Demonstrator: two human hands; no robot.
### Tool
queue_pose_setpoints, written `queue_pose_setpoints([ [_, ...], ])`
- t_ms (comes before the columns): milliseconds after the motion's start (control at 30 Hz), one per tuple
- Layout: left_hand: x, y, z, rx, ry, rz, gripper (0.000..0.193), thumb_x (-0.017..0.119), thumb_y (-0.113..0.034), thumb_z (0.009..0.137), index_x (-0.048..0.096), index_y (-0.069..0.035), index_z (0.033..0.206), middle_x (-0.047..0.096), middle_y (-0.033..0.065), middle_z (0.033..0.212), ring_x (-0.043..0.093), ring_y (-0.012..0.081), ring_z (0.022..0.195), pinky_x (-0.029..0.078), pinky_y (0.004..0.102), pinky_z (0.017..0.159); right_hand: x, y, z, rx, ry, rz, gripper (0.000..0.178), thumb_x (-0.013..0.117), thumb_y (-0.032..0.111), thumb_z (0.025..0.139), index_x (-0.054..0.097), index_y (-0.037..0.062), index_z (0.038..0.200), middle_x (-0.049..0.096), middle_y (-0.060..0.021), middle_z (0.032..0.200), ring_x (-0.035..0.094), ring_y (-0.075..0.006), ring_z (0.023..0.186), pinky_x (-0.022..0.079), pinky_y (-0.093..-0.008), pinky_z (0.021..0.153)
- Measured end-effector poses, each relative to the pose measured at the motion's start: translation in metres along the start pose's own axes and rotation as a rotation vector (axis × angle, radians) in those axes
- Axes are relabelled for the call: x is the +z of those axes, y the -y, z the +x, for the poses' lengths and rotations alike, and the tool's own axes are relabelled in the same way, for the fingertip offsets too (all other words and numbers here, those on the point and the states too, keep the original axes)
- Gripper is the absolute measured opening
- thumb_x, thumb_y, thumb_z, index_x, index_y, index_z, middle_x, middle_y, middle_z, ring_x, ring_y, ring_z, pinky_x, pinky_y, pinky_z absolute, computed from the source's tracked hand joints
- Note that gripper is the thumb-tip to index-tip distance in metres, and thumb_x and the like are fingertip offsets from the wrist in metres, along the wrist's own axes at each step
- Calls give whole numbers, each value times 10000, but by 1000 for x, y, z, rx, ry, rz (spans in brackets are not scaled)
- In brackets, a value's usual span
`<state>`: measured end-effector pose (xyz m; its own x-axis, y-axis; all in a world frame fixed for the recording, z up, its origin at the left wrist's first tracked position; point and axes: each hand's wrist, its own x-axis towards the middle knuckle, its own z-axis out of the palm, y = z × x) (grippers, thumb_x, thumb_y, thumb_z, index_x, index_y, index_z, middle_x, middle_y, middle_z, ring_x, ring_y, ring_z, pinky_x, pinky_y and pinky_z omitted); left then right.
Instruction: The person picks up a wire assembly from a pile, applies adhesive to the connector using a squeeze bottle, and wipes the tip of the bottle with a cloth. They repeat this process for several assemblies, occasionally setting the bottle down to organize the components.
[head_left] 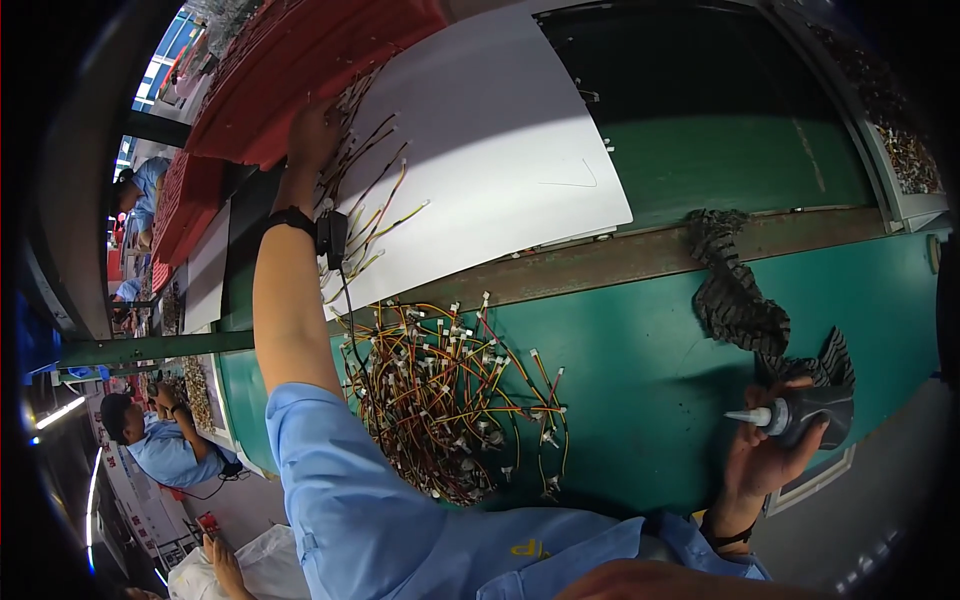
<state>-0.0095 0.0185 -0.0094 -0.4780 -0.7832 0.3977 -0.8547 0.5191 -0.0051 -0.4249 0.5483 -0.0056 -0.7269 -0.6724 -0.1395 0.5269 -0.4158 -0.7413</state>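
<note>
My left arm stretches far across to the upper left, and my left hand [314,137] is at the far end of a row of short wire harnesses [372,225] laid on a white sheet [500,150]. Shadow hides what its fingers do there. On that wrist sits a black band with a small dark box and a cable. At the lower right, my right hand [757,462] is wrapped round a dark squeeze bottle [822,414], whose pale pointed nozzle points left. A tangled pile of harnesses [430,390], red, yellow and black with white connectors, lies on the green table below the sheet.
A crumpled dark striped cloth [738,300] lies on the green table [630,370] beside the bottle. Red corrugated material [290,75] rises behind my left hand. A metal rail [600,262] runs between table and green belt [720,160]. Co-workers in blue [165,445] are at the left.
</note>
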Motion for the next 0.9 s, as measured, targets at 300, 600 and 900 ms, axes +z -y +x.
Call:
queue_pose_setpoints([
  [300, -65, -8, -24, 17, -120, -28, 303, 598, -260, 873, 650, -87, 1116, 645, 163, 1101, 609, 321, 1046, 456, 379, 919, -11, -1, -2, 41, 21, 144, 531, 454, 462, 946, 446, -3, 1203, 575, -104, 962, 454, -140, 511, 416, -394, 899],
  [600, -195, -329, -240, 319, 302, -323, 131, 659, -114, 806, 631, -11, 881, 625, 104, 817, 595, 288, 787, 459, 369, 711, -3, 18, -3, 212, 213, 431, 691, 548, 585, 869, 519, -89, 1020, 424, -59, 569, 322, -138, 464, 365, -313, 906],
  [900, -171, -407, -364, -171, 239, -410, 125, 681, -91, 755, 593, -3, 760, 559, 120, 784, 543, 314, 727, 439, 400, 676, -27, 29, -47, 261, 230, 568, 744, 595, 642, 807, 556, -92, 922, 365, -41, 499, 216, -130, 408, 405, -317, 851],
])
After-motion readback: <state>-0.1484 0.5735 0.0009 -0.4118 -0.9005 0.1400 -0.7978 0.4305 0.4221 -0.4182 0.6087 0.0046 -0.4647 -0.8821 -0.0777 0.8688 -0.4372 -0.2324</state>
